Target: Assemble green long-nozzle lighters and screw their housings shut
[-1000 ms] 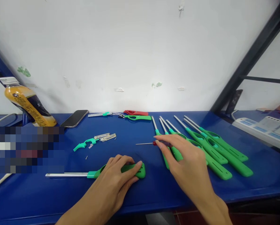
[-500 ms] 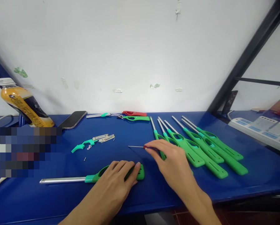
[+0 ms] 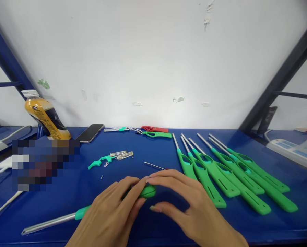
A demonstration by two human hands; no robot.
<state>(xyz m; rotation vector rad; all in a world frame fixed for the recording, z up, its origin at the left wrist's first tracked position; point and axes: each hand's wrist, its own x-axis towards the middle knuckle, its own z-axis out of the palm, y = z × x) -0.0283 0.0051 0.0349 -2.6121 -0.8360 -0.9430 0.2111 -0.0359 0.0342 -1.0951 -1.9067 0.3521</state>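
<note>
My left hand (image 3: 114, 202) is closed round the green handle of a long-nosed lighter (image 3: 50, 223), whose metal tube points to the lower left. The butt end of the handle sticks out past my fingers and faces right, with a seam line on it. My right hand (image 3: 184, 202) arches beside that end, fingertips touching or very near it and the left fingers, thumb apart below. Behind the right hand a thin screwdriver (image 3: 154, 165) lies on the table, its red handle mostly hidden. Beyond my left hand lie a teal trigger piece (image 3: 94, 164), metal parts (image 3: 125, 156) and a small screw (image 3: 101, 177).
Several green lighters (image 3: 227, 181) are lined up on the right of the blue table (image 3: 73, 171). At the back are opened red (image 3: 158, 129) and green casings (image 3: 158, 134). A phone (image 3: 91, 133) and a yellow drink bottle (image 3: 46, 115) stand left; a power strip (image 3: 292, 151) lies right.
My right hand has put the screwdriver down and moved to the lighter's handle end. My left hand has gripped and turned the lighter, its tube now slanting lower left. The view has shifted.
</note>
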